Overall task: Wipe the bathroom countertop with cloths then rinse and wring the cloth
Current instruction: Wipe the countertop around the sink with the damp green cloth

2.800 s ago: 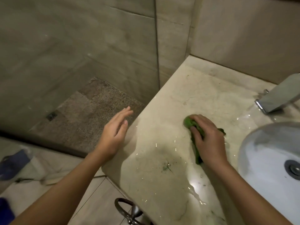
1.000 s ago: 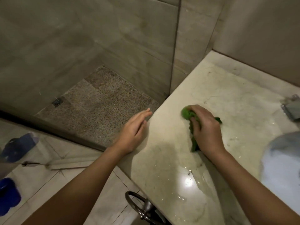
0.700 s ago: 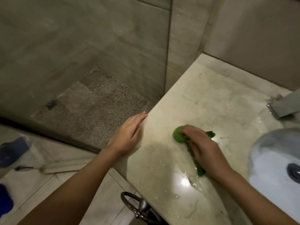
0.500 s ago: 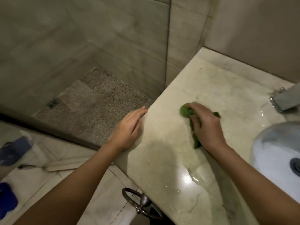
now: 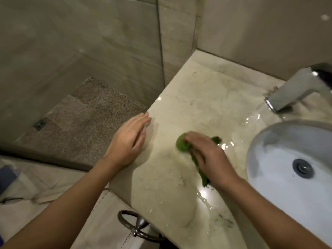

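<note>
A bunched green cloth [image 5: 182,145] lies on the wet beige marble countertop [image 5: 203,97]. My right hand [image 5: 208,157] covers it, fingers curled over the wad and pressing it onto the stone; a green tail sticks out below the wrist. The cloth and fingers are motion-blurred. My left hand [image 5: 128,141] rests flat with straight fingers on the counter's left edge, a hand's width to the left of the cloth. Water streaks shine on the stone near the cloth and toward the front edge.
A white oval basin [image 5: 280,178] with a metal drain [image 5: 303,168] is sunk in the counter at right, a chrome faucet [image 5: 296,88] behind it. Left of the counter lies a pebbled shower floor [image 5: 86,126] behind glass. A metal towel ring [image 5: 138,226] hangs under the front edge.
My right hand has scrubbed the cloth back and forth, now pulled nearer again from half a second ago. The left hand has stayed on the counter edge.
</note>
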